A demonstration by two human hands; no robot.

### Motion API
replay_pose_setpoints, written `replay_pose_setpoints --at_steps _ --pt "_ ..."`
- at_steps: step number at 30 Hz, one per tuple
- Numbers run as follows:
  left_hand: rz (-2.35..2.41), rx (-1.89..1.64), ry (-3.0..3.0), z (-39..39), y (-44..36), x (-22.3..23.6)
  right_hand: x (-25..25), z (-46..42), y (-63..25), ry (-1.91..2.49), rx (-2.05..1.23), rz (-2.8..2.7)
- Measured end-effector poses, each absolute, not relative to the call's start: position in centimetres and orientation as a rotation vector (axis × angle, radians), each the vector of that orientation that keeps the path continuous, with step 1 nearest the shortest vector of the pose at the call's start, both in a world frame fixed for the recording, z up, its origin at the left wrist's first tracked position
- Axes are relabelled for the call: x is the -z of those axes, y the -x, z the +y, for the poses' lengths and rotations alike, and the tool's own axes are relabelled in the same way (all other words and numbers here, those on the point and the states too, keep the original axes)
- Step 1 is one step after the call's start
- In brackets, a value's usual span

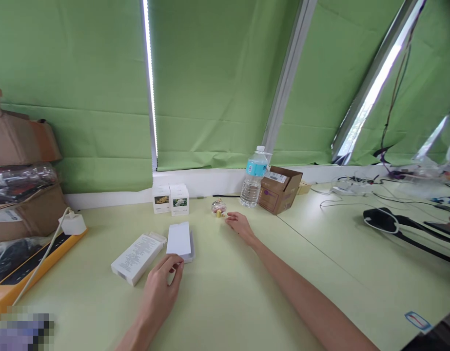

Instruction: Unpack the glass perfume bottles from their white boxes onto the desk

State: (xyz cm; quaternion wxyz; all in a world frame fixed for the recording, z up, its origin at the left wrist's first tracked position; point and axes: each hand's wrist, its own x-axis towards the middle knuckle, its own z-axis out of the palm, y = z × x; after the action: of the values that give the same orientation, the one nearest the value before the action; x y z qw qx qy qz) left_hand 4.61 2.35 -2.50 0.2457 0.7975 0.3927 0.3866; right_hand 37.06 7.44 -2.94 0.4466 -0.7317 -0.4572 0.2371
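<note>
Across the pale green, smooth-topped table [219, 307], the two hands stand well apart: the left hand [162, 282] has its fingertips at the near edge of a flat white rectangular paper card [178, 239], the right hand [241, 227], fingers loosely bent, just beside a small rounded clear-and-gold ornament [218, 207]. Whether either grips anything, I cannot tell.

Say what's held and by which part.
The left hand is at the near edge of the white card; whether it pinches cannot be told. Right hand: nothing visibly held.
</note>
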Motion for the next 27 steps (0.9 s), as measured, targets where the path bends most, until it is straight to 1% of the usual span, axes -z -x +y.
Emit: replay_pose_setpoints --at_steps 5,13,17,21,27 --pt "1.185 -1.114 -2.195 2.5 -4.3 2.4 2.0 6.3 -34.5 1.695 -0.714 -1.148" --pt "1.386 -1.048 -2.212 3.5 -3.8 3.6 0.6 3.1 -25.8 1.518 -1.014 -1.379" --pt "1.344 -1.048 -2.233 3.5 -3.8 4.0 0.8 2.0 -23.8 1.510 -1.068 -1.448" --pt "1.231 -1.043 -2.219 2.9 -4.2 3.8 1.6 2.1 -23.5 1.538 -1.021 -1.512" --pt "1.259 -0.950 -2.274 2.6 -4.2 3.5 2.6 2.7 -23.2 1.575 -0.778 -1.605"
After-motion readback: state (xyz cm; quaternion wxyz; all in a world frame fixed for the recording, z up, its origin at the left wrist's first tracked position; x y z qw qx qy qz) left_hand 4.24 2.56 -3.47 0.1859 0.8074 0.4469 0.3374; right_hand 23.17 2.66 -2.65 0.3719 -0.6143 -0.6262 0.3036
